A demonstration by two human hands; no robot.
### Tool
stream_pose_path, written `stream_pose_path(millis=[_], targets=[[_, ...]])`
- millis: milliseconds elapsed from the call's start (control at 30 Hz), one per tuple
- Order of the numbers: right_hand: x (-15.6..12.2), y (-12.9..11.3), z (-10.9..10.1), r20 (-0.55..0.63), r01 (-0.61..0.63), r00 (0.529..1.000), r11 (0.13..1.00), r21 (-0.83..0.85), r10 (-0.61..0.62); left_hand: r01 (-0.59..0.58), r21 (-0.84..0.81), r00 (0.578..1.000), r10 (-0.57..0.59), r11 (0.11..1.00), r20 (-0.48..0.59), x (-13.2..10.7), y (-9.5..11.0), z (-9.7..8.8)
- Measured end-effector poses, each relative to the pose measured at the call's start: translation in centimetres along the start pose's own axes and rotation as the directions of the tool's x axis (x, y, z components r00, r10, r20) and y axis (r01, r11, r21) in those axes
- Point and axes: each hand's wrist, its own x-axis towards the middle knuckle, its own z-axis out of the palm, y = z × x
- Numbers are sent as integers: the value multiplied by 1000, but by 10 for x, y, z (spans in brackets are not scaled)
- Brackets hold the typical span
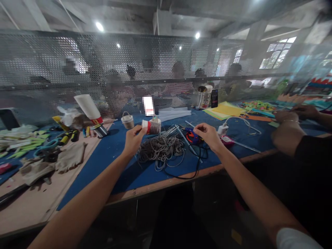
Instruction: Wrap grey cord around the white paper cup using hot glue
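Note:
My left hand [135, 138] is closed on a paper cup [148, 127] lying on its side in the air. Part of the cup is white and red, and grey cord wraps the rest. Below it a tangled heap of grey cord [160, 148] lies on the blue table mat [109, 166]. My right hand [207, 135] has its fingers pinched together; whatever they hold, if anything, is too small to make out. Just left of that hand is a blue and red glue gun [192, 136] with a black cable. A translucent glue stick [189, 143] lies beside the gun.
A small cord-wrapped cup with a handle [127, 121] stands behind my left hand. Further left are stacked paper cups [87, 106], gloves [70, 158] and scissors [46, 147]. A white power socket [223, 129] and coloured sheets [224, 110] lie right, near a co-worker's arms [287, 135].

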Motion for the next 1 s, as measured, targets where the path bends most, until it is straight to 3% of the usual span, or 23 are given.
stream_pose_path(millis=[133,267,367,433,600,700,800,1000], targets=[[-10,-20,14,141,0,990,991,135,-19,12,-12,1000,-12,1000,7,0,-2,0],[-20,-34,25,298,76,950,995,64,-92,21,-12,1000,-21,1000,3,1,-4,0],[-23,-33,30,293,226,933,974,-28,-208,21,-20,1000,-21,1000,1,1,-4,0],[-22,-28,31,259,257,942,954,-153,-212,6,-32,1000,-6,999,0,1,-3,0],[-12,-13,18,67,137,990,834,-534,-120,-1,-45,1000,2,999,6,1,0,0],[-5,-10,6,15,-3,1000,617,-787,24,0,-54,1000,0,999,10,0,1,0],[0,-9,-2,0,-91,981,462,-882,194,-5,-56,1000,6,998,6,1,1,-1],[7,-4,0,24,-145,934,439,-887,356,-31,-45,999,32,998,2,1,-3,0]])
